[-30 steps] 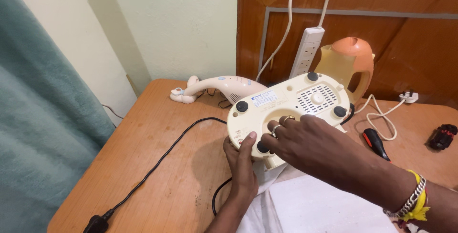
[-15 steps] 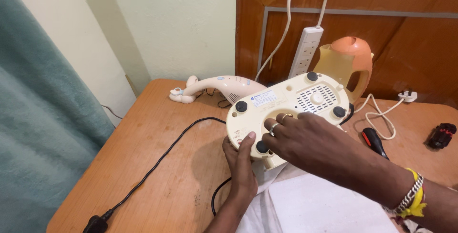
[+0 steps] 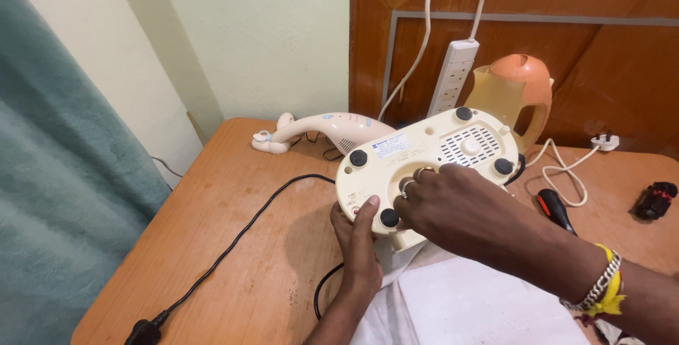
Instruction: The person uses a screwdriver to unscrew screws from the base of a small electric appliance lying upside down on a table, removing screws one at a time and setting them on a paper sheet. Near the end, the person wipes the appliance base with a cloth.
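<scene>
A cream appliance base point(image 3: 396, 158) lies upside down on the wooden table point(image 3: 262, 260), showing black rubber feet and a vented grille. My left hand point(image 3: 358, 246) grips its near left edge, thumb beside a black foot point(image 3: 389, 217). My right hand point(image 3: 460, 207), with rings and a wrist bracelet, rests on the middle of the underside, fingers curled against it. Whether it holds a tool is hidden. A black power cord point(image 3: 233, 242) runs from the base to a plug point(image 3: 143, 332) at the near left.
A cream handheld device point(image 3: 318, 131) lies at the back left. An orange kettle point(image 3: 513, 90) and a white power strip point(image 3: 453, 73) stand against the wooden panel. A red-and-black screwdriver point(image 3: 555, 208), a white plug point(image 3: 605, 141) and a black part point(image 3: 654, 200) lie right. White cloth point(image 3: 467, 302) covers the near edge. Teal curtain point(image 3: 56, 196) hangs left.
Almost nothing moves: both hands stay on the upturned base, my right fingers shifting slightly on its underside.
</scene>
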A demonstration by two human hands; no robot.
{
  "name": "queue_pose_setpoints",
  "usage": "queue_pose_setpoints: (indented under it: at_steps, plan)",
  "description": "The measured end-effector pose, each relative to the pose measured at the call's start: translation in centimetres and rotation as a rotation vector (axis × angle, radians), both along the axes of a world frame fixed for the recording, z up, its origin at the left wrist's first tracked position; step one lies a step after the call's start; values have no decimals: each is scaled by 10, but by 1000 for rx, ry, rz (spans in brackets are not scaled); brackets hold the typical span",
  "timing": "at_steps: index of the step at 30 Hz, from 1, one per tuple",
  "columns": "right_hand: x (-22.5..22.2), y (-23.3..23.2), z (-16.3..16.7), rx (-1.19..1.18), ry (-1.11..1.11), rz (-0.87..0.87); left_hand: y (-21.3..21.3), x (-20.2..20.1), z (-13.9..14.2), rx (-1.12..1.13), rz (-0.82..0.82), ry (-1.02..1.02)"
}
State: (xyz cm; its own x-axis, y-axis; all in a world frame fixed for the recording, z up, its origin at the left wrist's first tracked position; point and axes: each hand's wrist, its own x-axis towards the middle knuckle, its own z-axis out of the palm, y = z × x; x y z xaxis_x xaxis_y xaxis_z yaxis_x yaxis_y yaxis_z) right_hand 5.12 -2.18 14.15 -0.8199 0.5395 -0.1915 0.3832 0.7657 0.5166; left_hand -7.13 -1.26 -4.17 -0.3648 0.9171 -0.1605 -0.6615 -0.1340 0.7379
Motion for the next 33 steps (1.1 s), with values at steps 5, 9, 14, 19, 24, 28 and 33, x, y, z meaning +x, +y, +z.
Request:
queue_pose_setpoints:
  at_steps: [5,9,14,19,24,28,33]
  plan:
    - [6,-7,-7,56,17,50,-1,0,2,12,-14,-2]
    - [11,-5,-7,237,218,298,-1,1,2,17,0,-10]
    - [7,0,-9,-4,-141,-77,-2,1,3,-3,-11,-11]
    - [15,-13,-7,270,200,276,-2,0,2,32,-7,7]
    - [4,-4,-6,77,-15,72,-2,0,3,16,-18,-4]
    - [6,-6,-8,24,-136,-6,-2,1,6,34,-10,-5]
    - [10,-7,-7,189,249,294,-4,0,4,29,-27,-30]
